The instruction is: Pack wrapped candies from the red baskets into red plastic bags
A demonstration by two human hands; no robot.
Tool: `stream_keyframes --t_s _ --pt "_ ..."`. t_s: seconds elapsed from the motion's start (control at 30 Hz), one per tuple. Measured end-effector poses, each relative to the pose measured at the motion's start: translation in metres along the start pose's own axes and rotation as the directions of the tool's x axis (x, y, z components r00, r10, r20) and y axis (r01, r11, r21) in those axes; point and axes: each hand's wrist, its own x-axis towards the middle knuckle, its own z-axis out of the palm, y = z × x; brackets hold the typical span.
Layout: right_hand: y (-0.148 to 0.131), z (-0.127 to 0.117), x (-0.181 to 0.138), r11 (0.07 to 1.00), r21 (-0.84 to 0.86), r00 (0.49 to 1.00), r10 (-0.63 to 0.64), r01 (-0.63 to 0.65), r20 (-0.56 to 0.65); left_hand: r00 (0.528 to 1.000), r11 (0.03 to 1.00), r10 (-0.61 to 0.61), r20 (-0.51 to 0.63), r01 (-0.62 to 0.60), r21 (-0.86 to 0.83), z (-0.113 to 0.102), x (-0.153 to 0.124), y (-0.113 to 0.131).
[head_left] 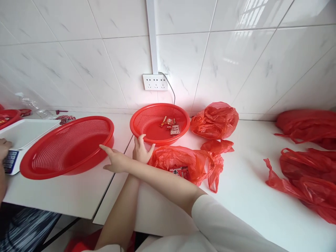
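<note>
Two white tables stand side by side against the tiled wall [126, 21]: the left table [52, 197] and the right table [246, 203], with a narrow gap between them. On the left table, beside its right edge, is the left basket [70, 150], wide and red, with nothing seen inside. The right basket [147, 129], also red, is near the back edge of the right table, close to its left corner. Beside it, on the same back edge, a red bag [215, 120] lies bunched; in front of it, another bag [181, 157] lies loosely open. More bags [307, 182] lie at the far right. At the left, the scale [34, 131] is partly covered by the left basket, and a co-worker's hand [4, 148] is at its side. The person's arms are crossed, the right one above. The right hand [115, 160] has the index finger at the rim of the left basket, with the thumb apart from it. The left hand [141, 151] is spread, and one finger touches the near rim of the right basket. Inside this basket, towards its right side, are some small packets [174, 130].
</note>
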Motion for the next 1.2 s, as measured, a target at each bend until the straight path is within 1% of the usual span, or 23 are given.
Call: stream_keyframes --t_s 0.1,0.17,0.2,0.27,0.33,0.4,0.43,0.47,0.53,0.6,0.67,0.7,0.77,0.83,0.9,0.93,0.97,1.0,1.03,1.07,1.13,1.17,1.2 --pt "-0.013 -0.016 -0.031 0.998 -0.033 0.999 -0.048 0.048 0.008 1.000 0.999 -0.007 0.022 0.006 0.042 -0.004 0.001 -0.001" --pt "-0.025 -0.032 -0.062 0.988 -0.086 0.991 -0.129 0.131 0.034 0.997 0.999 -0.028 0.074 0.025 0.037 -0.010 0.002 -0.001" --pt "-0.031 -0.044 -0.080 0.976 -0.126 0.984 -0.173 0.178 0.045 0.992 0.998 -0.049 0.113 0.045 0.035 -0.014 0.002 -0.001" --pt "-0.041 -0.071 -0.117 0.951 -0.225 0.975 -0.221 0.214 -0.003 0.977 0.995 -0.096 0.193 0.088 0.049 -0.025 0.001 0.001" --pt "-0.046 -0.103 -0.156 0.928 -0.297 0.971 -0.239 0.224 -0.017 0.974 0.984 -0.149 0.169 0.129 0.120 -0.037 -0.002 0.009" --pt "-0.044 -0.133 -0.192 0.915 -0.401 0.987 -0.110 0.056 -0.113 0.985 0.965 -0.162 0.065 0.144 0.217 -0.045 -0.011 0.021" --pt "-0.040 -0.146 -0.208 0.887 -0.458 0.987 -0.019 -0.057 -0.159 0.989 0.958 -0.142 0.050 0.124 0.257 -0.047 -0.017 0.028" --pt "-0.035 -0.157 -0.223 0.841 -0.509 0.971 0.079 -0.185 -0.224 0.990 0.952 -0.120 0.075 0.093 0.290 -0.048 -0.024 0.035" --pt "-0.022 -0.172 -0.249 0.676 -0.590 0.891 0.248 -0.441 -0.381 0.972 0.942 -0.091 0.218 0.014 0.334 -0.045 -0.039 0.047" --pt "-0.008 -0.178 -0.268 0.474 -0.624 0.783 0.342 -0.621 -0.519 0.931 0.912 -0.138 0.336 -0.012 0.409 -0.039 -0.053 0.054" --pt "0.004 -0.179 -0.283 0.347 -0.626 0.712 0.428 -0.699 -0.557 0.888 0.872 -0.220 0.403 -0.007 0.490 -0.035 -0.061 0.054" --pt "0.009 -0.179 -0.289 0.334 -0.624 0.696 0.485 -0.707 -0.529 0.869 0.858 -0.254 0.425 0.000 0.513 -0.034 -0.063 0.052" --pt "0.015 -0.179 -0.299 0.376 -0.624 0.701 0.576 -0.685 -0.421 0.850 0.864 -0.281 0.445 0.023 0.502 -0.035 -0.061 0.047" --pt "0.015 -0.183 -0.306 0.465 -0.612 0.745 0.572 -0.639 -0.343 0.873 0.922 -0.238 0.426 0.066 0.381 -0.043 -0.051 0.044" --pt "0.009 -0.192 -0.308 0.584 -0.550 0.801 0.473 -0.597 -0.367 0.931 0.986 -0.156 0.331 0.127 0.106 -0.055 -0.037 0.046" --pt "0.003 -0.198 -0.307 0.660 -0.488 0.817 0.396 -0.571 -0.420 0.962 0.984 -0.125 0.242 0.152 -0.093 -0.063 -0.029 0.049" --pt "-0.002 -0.205 -0.305 0.743 -0.416 0.817 0.300 -0.524 -0.493 0.982 0.941 -0.131 0.133 0.165 -0.295 -0.072 -0.020 0.054" --pt "-0.009 -0.212 -0.302 0.821 -0.348 0.792 0.190 -0.452 -0.580 0.988 0.861 -0.155 0.021 0.146 -0.487 -0.082 -0.012 0.060" --pt "-0.015 -0.219 -0.298 0.884 -0.296 0.740 0.079 -0.362 -0.668 0.984 0.763 -0.168 -0.066 0.087 -0.640 -0.091 -0.004 0.067" --pt "-0.022 -0.226 -0.293 0.927 -0.266 0.670 -0.024 -0.262 -0.742 0.983 0.666 -0.152 -0.101 0.027 -0.745 -0.101 0.004 0.074" --pt "-0.033 -0.235 -0.283 0.961 -0.259 0.521 -0.173 -0.096 -0.836 0.988 0.494 -0.086 -0.125 -0.066 -0.867 -0.118 0.018 0.089" --pt "-0.039 -0.238 -0.277 0.963 -0.266 0.468 -0.217 -0.040 -0.857 0.991 0.407 -0.027 -0.131 -0.109 -0.907 -0.125 0.023 0.097" --pt "-0.044 -0.240 -0.271 0.962 -0.273 0.438 -0.246 0.002 -0.865 0.993 0.339 0.048 -0.110 -0.120 -0.933 -0.129 0.028 0.104"
